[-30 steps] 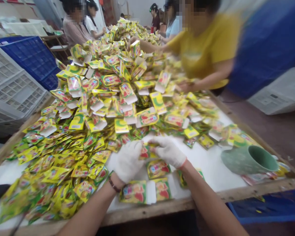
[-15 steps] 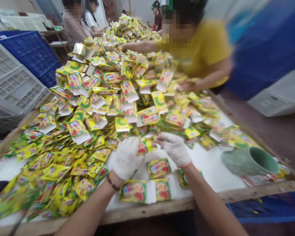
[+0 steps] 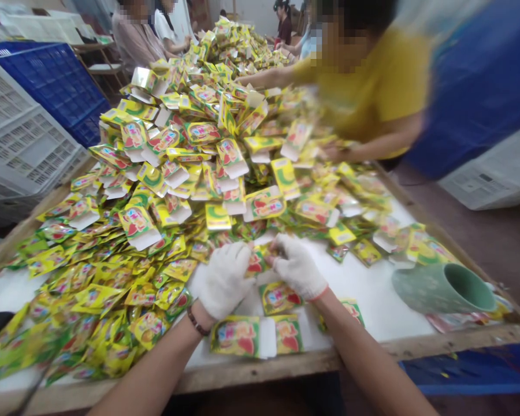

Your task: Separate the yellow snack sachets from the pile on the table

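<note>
Both my hands wear white knitted gloves. My left hand (image 3: 227, 280), fingers curled, grips a small printed carton (image 3: 256, 263) in yellow, green and red. At the other side of that carton, my right hand (image 3: 298, 268) has its fingers pinched together against it; what sits in the pinch is hidden. Below them, an open carton (image 3: 281, 297) lies on the white table top, and two more cartons (image 3: 235, 336) lie near the front edge with a white flap between. Another carton (image 3: 351, 312) is partly covered by my right forearm.
Yellow sachets (image 3: 99, 294) cover the table's left side. A tall heap of cartons (image 3: 208, 133) rises ahead. At right lies a green cylindrical container (image 3: 442, 287) on its side. A person in a yellow shirt (image 3: 372, 92) reaches into the heap. Crates (image 3: 26, 127) stand at left.
My right hand has moved left, closing the gap to the carton in my left hand. The person in yellow has shifted slightly right in view.
</note>
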Tool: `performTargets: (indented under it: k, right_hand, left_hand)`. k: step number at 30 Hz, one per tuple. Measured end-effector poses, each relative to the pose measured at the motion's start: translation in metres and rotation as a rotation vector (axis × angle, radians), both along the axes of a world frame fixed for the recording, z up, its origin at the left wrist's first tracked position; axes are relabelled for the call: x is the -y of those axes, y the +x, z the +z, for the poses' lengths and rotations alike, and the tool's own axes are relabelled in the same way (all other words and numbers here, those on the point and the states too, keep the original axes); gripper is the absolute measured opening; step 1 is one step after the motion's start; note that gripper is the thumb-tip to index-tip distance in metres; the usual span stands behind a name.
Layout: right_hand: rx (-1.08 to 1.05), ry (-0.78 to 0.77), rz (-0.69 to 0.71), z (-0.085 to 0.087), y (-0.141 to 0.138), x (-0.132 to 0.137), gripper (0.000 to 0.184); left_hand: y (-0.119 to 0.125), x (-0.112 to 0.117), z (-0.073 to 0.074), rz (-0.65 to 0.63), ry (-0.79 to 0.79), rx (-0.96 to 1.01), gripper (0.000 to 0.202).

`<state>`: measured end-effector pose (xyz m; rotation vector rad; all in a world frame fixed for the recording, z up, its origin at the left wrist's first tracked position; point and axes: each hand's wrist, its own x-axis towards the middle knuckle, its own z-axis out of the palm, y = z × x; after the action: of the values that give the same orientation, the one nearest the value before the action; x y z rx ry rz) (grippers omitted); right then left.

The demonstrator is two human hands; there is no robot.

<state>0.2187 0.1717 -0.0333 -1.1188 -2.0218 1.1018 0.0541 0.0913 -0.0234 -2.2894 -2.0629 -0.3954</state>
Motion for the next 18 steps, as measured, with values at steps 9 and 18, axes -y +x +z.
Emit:
performTargets:
  k: [9,18]
  right_hand:
    - [-0.004,0.040,0.120,0.003,-0.001,0.002,0.022]
    - [-0.278,-0.850,0.466,0.020,0.007,0.006,0.060]
  left_hand:
    - [0.009,-0.004,-0.003,0.083,-0.024,0.027,0.040]
    - [-0.001,0.000,-0.003,-0.028,0.006,0.115,0.049]
